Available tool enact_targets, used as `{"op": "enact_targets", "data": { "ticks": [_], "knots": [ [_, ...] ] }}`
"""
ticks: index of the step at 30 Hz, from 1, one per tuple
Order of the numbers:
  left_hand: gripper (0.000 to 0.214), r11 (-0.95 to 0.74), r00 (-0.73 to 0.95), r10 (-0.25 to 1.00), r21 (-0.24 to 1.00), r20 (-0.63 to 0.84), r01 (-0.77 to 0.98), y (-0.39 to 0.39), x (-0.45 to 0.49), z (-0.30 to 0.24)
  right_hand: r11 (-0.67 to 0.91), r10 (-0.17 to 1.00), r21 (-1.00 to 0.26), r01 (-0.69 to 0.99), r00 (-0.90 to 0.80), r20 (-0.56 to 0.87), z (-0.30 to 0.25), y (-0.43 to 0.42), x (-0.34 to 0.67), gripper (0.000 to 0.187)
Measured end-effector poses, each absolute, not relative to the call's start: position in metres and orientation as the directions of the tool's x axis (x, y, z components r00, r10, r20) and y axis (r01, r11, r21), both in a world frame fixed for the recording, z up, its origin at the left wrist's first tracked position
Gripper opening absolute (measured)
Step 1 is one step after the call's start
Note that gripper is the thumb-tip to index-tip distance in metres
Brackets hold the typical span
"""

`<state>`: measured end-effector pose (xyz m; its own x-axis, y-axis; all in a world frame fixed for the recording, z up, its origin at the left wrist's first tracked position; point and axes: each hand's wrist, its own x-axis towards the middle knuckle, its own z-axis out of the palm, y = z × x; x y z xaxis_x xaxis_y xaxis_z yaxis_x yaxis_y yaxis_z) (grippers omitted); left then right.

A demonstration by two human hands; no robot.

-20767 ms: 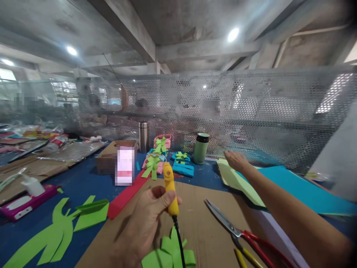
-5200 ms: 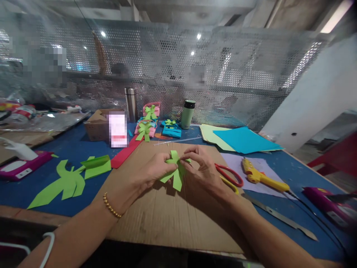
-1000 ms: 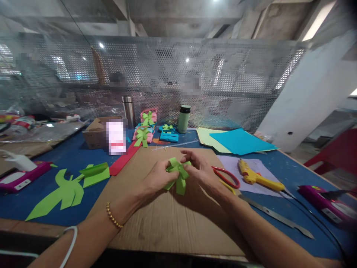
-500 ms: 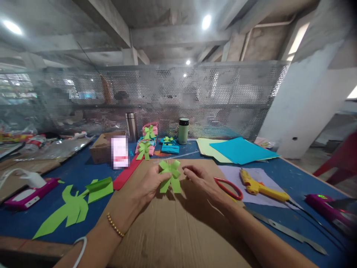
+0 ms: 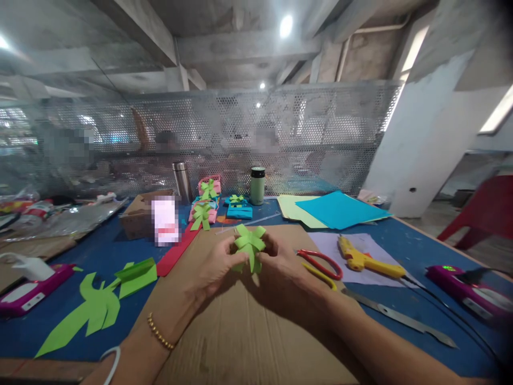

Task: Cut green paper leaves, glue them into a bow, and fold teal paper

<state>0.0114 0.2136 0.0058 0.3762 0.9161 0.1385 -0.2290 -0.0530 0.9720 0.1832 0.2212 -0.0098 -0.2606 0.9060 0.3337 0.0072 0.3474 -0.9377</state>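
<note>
A light green bow (image 5: 250, 241) with several loops and two tails is held up above the brown cardboard sheet (image 5: 256, 331). My left hand (image 5: 219, 263) pinches its left side, thumb in front on a tail. On the other side, my right hand (image 5: 280, 262) is closed on the bow too, its thumb against the right tail; the fingers behind are partly hidden. Red-and-yellow handled scissors (image 5: 323, 263) lie just right of my right wrist, their blades hidden.
Right: a yellow glue gun (image 5: 366, 261) on lilac sheet, a metal blade (image 5: 401, 316), a purple power strip (image 5: 468, 291). Left: green cut pieces (image 5: 90, 307), a red strip (image 5: 178, 248), a phone (image 5: 165, 220) against a cardboard box (image 5: 136, 214). Behind: a steel flask (image 5: 183, 182), a green tumbler (image 5: 257, 187), blue sheets (image 5: 342, 210).
My right hand has come in from the right and taken hold of the bow, which my left hand held alone. The bow's tails are now pressed closer together. The view has shifted slightly.
</note>
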Motion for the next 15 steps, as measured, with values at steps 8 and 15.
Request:
{"op": "enact_targets", "data": {
  "ticks": [8, 15],
  "knots": [
    [0.032, 0.134, 0.35, 0.934, 0.98, -0.076, -0.144, 0.223, 0.008, -0.004, 0.37, 0.898, -0.927, 0.056, -0.278, 0.342, -0.003, 0.222, 0.188, 0.043],
    [0.031, 0.092, 0.263, 0.963, 0.991, -0.063, -0.098, 0.225, 0.006, -0.004, 0.406, 0.895, -0.896, 0.181, -0.277, 0.35, -0.006, 0.22, 0.19, 0.04]
  ]
}}
